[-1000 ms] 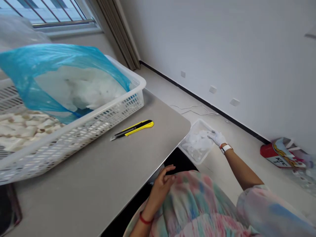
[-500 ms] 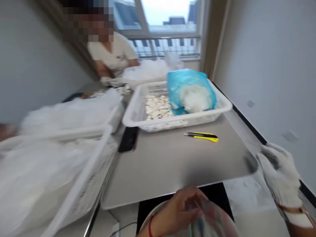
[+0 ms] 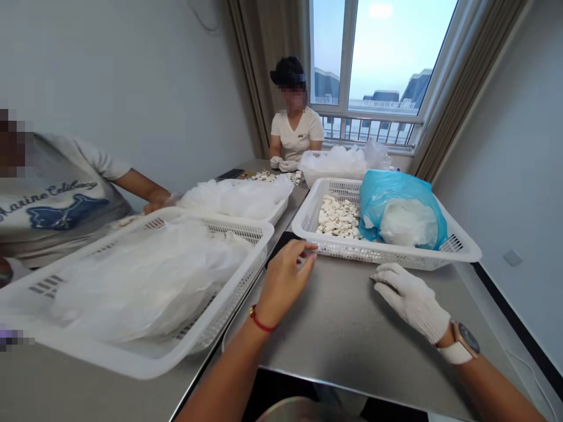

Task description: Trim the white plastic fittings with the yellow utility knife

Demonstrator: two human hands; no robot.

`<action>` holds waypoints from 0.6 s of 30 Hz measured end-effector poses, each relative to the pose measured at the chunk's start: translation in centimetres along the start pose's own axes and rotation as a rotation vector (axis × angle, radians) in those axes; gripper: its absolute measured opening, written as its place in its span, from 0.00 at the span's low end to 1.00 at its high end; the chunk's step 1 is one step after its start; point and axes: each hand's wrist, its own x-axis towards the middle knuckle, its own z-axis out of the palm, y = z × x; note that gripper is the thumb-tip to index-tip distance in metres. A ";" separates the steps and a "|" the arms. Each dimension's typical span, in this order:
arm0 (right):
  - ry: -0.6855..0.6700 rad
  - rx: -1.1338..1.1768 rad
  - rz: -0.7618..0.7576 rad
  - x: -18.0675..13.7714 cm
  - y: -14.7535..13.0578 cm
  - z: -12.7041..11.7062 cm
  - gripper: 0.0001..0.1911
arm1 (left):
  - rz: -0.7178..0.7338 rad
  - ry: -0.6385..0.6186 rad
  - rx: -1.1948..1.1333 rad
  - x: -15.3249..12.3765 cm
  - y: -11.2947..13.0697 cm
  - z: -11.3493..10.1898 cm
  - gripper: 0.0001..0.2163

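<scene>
My bare left hand [image 3: 288,278], with a red bracelet at the wrist, is raised over the table beside the basket's near corner. Its thumb and index finger are apart, with nothing seen between them. Partly hidden behind it lies a dark phone [image 3: 281,240]. My right hand [image 3: 409,302], in a white knit glove, is low over the table in front of the basket, its fingers closed over the utility knife. Only a small dark tip of the utility knife [image 3: 373,278] shows past the fingertips. The white basket [image 3: 382,253] holds small white pieces [image 3: 338,217] and a blue plastic bag [image 3: 396,186].
To the left stands a large white basket [image 3: 237,287] with clear plastic bags; a second bag-filled basket [image 3: 281,211] is behind it. One person [image 3: 65,199] sits at the left, another [image 3: 297,132] at the far end, near scattered white pieces [image 3: 266,176]. The metal table [image 3: 325,340] has a front edge.
My view has lifted and turned left. My left hand has left the clear plastic in my lap and reached forward. My right hand has come in from the right side onto the yellow utility knife.
</scene>
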 end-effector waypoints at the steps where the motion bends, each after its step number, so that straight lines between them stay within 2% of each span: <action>1: 0.005 0.001 -0.015 0.4 0.2 0.5 0.10 | 0.016 0.017 0.061 1.4 0.0 0.1 0.08; 3: 0.019 -0.015 -0.020 0.6 0.6 1.4 0.10 | 0.022 -0.007 0.208 4.9 0.0 0.7 0.09; 4: 0.024 -0.036 -0.017 0.5 0.9 1.8 0.11 | 0.019 -0.058 0.299 6.8 -0.1 1.2 0.09; 5: 0.028 -0.067 -0.014 0.3 1.1 2.2 0.11 | 0.007 -0.135 0.393 8.8 -0.3 1.8 0.11; 7: 0.029 -0.144 -0.019 -0.2 1.7 2.8 0.12 | -0.001 -0.374 0.610 12.6 -0.7 3.3 0.14; 10: 0.025 -0.229 -0.032 -1.0 2.6 3.6 0.12 | -0.005 -0.518 0.697 16.8 -1.7 5.9 0.13; 14: 0.043 -0.243 -0.067 -1.2 3.5 4.8 0.13 | -0.006 -0.704 0.775 18.5 -3.0 9.0 0.14; 18: 0.058 -0.187 -0.103 -1.1 4.0 5.7 0.13 | -0.020 -0.763 0.820 18.3 -3.8 10.7 0.17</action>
